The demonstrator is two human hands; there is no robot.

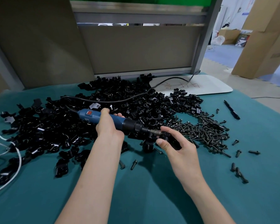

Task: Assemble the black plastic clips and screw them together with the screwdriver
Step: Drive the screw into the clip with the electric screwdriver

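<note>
- Head view only. Noted teal-covered tabletop (152, 191) carrying all parts.
- Noted left hand (109, 126) wrapped round the blue body of the screwdriver (120, 121), fingers curled over the far side, thumb on top just right of the red switch. Tool held nearly level, tip pointing right.
- Noted right hand (179, 149) holding a black clip (166, 137) just above the tabletop, thumb on the near face, fingers curled round the far and right sides.
- Recorded metal bit of the screwdriver touching the left end of that clip; cannot tell whether a screw sits under it.
- Recorded large pile of clips (103, 102) spread across left and centre, beyond both hands, reaching the grey partition (136, 49).
- Recorded heap of black screws (205, 131) just right of the right hand, with loose strays near and right of it.
- Noted black power cable (176, 77) running from the tool's rear over the pile toward the far right, across a white board (217, 84).
- Noted black pen (232, 110) lying apart at far right; white cord (19, 159) looping at the left edge.
- Noted cardboard boxes (265, 38) on the floor, far right.
</note>
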